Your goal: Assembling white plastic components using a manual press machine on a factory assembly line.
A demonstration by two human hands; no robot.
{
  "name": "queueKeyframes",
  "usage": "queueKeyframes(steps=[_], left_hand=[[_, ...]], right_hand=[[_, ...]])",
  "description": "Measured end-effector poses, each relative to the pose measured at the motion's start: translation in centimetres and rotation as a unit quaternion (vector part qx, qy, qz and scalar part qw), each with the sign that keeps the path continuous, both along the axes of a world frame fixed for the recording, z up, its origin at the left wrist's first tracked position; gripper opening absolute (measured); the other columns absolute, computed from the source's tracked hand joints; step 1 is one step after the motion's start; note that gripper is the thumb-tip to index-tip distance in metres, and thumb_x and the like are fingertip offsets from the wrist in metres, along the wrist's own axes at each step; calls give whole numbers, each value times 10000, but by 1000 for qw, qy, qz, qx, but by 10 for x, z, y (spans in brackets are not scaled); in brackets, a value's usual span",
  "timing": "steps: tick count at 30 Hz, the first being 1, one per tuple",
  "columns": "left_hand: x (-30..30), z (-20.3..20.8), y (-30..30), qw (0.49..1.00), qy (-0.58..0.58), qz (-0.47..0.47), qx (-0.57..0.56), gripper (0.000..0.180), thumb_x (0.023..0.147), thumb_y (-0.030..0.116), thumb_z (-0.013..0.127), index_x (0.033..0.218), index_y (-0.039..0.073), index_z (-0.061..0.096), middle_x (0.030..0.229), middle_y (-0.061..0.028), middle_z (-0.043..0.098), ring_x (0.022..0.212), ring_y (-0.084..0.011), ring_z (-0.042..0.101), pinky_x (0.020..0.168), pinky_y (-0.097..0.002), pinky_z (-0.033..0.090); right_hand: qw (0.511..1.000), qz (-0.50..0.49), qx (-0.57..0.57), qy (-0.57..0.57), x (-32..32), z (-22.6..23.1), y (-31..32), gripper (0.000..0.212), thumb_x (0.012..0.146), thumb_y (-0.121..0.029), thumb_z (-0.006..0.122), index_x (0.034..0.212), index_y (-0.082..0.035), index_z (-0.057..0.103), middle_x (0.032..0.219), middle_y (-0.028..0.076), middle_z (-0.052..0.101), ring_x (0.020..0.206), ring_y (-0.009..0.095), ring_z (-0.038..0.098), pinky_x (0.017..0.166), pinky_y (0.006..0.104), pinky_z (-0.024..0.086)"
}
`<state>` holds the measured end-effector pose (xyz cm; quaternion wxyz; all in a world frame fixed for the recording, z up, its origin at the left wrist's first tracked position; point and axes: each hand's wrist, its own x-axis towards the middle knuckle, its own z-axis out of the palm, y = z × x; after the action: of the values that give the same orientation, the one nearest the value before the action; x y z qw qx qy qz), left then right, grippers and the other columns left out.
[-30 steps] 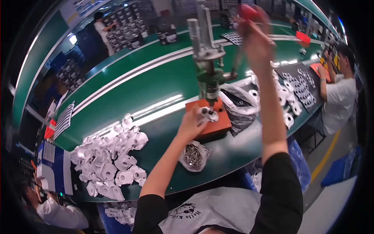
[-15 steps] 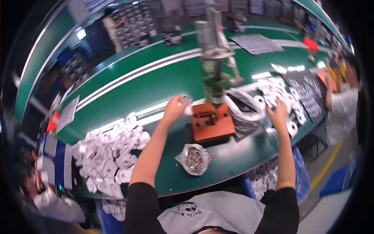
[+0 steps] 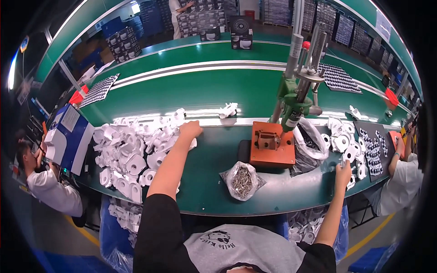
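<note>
My left hand (image 3: 191, 129) reaches to the right edge of a large heap of white plastic parts (image 3: 119, 157); its fingers are mostly hidden behind the back of the hand. At the right, my right hand (image 3: 343, 174) is closed on a white plastic part (image 3: 349, 153) with a round hole, beside a smaller pile of similar parts (image 3: 340, 135). Between the hands stands a green bench press (image 3: 293, 107) over an orange fixture block (image 3: 286, 157) with a metal nest on top. A single white part (image 3: 228, 110) lies at the belt's near edge.
An open bag of small metal pins or screws (image 3: 242, 182) sits in front of the press. Another plastic bag (image 3: 314, 141) is right of the fixture. A blue and white machine (image 3: 69, 136) stands at far left. Co-workers (image 3: 54, 189) sit on both sides.
The view has turned to the right. My left hand has left the white part by the belt and moved left to the heap. My right hand has come nearer, with a white part in it.
</note>
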<state>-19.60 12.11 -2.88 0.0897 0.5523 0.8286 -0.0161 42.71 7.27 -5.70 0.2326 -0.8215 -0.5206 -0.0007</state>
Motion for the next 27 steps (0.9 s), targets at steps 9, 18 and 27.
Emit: queueKeyframes(steps=[9,18,27], left_hand=[[-10,-43,-21,942,203,-72,256,181,786,124,538,932,41,608,933,-144,565,882,-287,553,746,-416,449],[4,-6,-64,965,201,-53,162,403,728,410,686,916,64,596,958,-147,551,892,-304,558,726,-430,448],[-22,-30,-71,967,98,-43,232,434,803,369,625,1096,58,552,1000,-202,554,875,-359,574,730,-473,477]], right_hand=[[833,150,245,472,0,-5,-22,360,807,-35,572,1147,17,464,1042,114,563,948,198,567,829,319,464],[619,265,173,718,-111,45,-54,370,864,-22,533,1221,33,451,1065,88,582,920,145,589,793,271,492],[628,357,-5,692,-194,62,-70,262,897,-94,523,1128,30,537,973,66,624,835,101,610,736,219,494]])
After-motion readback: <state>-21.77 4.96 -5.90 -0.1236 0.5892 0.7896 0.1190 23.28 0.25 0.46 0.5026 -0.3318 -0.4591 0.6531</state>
